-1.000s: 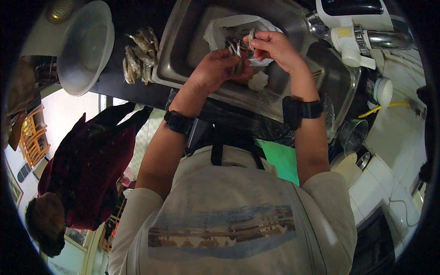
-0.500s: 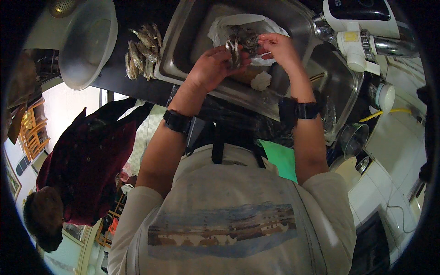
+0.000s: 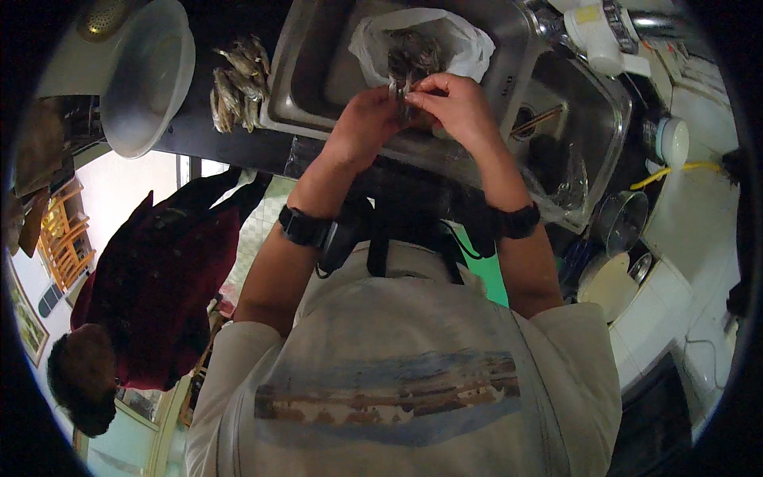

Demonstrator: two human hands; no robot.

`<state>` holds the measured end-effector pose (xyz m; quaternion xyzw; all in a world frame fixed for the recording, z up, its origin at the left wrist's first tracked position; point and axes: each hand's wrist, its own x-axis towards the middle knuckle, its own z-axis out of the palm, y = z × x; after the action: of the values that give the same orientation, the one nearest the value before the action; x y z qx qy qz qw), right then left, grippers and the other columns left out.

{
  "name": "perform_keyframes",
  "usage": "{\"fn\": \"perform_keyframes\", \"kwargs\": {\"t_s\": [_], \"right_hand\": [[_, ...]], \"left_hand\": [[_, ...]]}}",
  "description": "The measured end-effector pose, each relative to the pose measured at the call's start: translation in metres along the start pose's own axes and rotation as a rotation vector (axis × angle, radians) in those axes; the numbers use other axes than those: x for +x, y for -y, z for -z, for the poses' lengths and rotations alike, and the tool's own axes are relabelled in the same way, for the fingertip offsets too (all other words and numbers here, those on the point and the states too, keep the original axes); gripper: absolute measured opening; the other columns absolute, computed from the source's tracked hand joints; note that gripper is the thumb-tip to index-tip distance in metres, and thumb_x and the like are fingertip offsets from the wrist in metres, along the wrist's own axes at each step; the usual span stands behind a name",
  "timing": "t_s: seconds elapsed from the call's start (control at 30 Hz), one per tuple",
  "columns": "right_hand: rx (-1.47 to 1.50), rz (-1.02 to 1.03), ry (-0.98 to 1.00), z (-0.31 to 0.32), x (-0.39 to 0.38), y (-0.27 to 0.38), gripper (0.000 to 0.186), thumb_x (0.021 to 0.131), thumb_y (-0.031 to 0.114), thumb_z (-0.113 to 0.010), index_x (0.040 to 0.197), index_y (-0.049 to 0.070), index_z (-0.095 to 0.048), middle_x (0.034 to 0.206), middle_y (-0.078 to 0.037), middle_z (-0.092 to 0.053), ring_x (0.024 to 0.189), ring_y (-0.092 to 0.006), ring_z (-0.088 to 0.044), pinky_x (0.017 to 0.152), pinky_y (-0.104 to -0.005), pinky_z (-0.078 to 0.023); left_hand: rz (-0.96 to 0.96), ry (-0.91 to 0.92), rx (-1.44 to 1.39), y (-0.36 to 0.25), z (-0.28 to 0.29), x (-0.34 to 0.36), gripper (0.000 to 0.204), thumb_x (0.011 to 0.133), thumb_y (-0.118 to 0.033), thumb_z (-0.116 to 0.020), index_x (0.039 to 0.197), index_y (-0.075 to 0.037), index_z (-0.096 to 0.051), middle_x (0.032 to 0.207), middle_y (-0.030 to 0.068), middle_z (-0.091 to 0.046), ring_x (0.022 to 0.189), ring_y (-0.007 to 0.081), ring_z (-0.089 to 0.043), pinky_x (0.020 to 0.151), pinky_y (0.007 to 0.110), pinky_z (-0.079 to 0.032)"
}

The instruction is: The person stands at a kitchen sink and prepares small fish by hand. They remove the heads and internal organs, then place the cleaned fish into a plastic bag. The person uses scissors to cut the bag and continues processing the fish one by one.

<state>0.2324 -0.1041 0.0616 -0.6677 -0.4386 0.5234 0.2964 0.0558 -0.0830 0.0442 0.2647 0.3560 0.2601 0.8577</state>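
Over the front edge of the steel sink [image 3: 319, 67], my left hand [image 3: 362, 127] is closed around a small silvery fish [image 3: 400, 87]. My right hand [image 3: 459, 111] meets it from the other side, thumb and forefinger pinched on the same fish. Just beyond my fingers, an open white plastic bag [image 3: 470, 54] lies in the left basin with more dark small fish [image 3: 415, 49] inside. To the left of the sink, a pile of small fish [image 3: 240, 87] rests on the black counter [image 3: 203, 147]. My fingers hide part of the held fish.
A large translucent bowl [image 3: 147, 79] stands at the far left. The smaller right basin [image 3: 588, 119] holds chopsticks [image 3: 536, 121] and clear plastic. A white faucet fitting [image 3: 600, 40] juts in at the upper right. Another person [image 3: 171, 286] in dark red stands at my left.
My right hand has come left and nearer, from beside the bag's fish to the fish in my left hand. The view has shifted slightly. A white lump in the sink is now hidden.
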Motion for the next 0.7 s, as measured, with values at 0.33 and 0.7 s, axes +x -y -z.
{"fn": "perform_keyframes", "kwargs": {"t_s": [0.33,0.7], "right_hand": [[0.286,-0.283,-0.05,-0.076,-0.078,0.001,0.018,0.085,0.015,-0.071,0.096,0.0,-0.067,0.077,-0.005,-0.067,0.057,-0.0116,-0.061,0.051,-0.0254,-0.05],[0.589,-0.349,-0.143,-0.189,-0.094,-0.018,0.027,0.083,0.016,-0.073,0.103,-0.001,-0.065,0.082,-0.007,-0.067,0.063,-0.0139,-0.064,0.056,-0.0264,-0.052]], "left_hand": [[0.041,-0.03,0.287,0.016,0.029,-0.082,0.026,0.097,-0.01,-0.04,0.12,0.001,-0.048,0.095,0.0078,-0.062,0.09,0.0169,-0.061,0.077,0.032,-0.053],[-0.177,-0.266,0.685,0.015,0.11,-0.14,0.018,0.088,-0.011,-0.059,0.091,0.003,-0.07,0.077,0.0162,-0.067,0.068,0.0201,-0.065,0.063,0.033,-0.051]]}}
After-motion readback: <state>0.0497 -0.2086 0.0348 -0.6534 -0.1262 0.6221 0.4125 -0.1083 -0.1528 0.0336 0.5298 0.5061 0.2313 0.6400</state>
